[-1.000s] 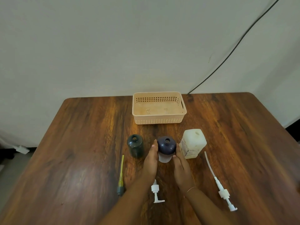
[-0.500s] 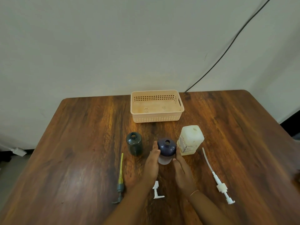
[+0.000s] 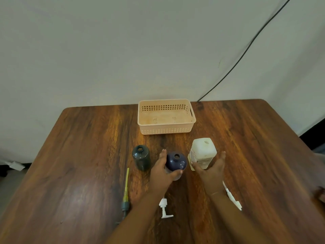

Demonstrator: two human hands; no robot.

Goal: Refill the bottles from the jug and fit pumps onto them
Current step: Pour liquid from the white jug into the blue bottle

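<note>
A dark blue bottle with an open neck stands mid-table, and my left hand wraps around its left and front side. To its right stands a white square jug; my right hand is spread around the jug's near end, thumb at its left corner and fingers at its right side. A dark green open bottle stands to the left. Three pumps lie on the table: a yellow-tubed dark one, a short white one, and a long white one partly under my right forearm.
A peach plastic basket sits behind the bottles near the table's far edge. A black cable runs down the wall to the table's back. The table's right corner lies close to a dark gap.
My right hand has left the blue bottle and moved right to the jug, fingers spread. The left hand stays on the blue bottle, its thumb now across the front.
</note>
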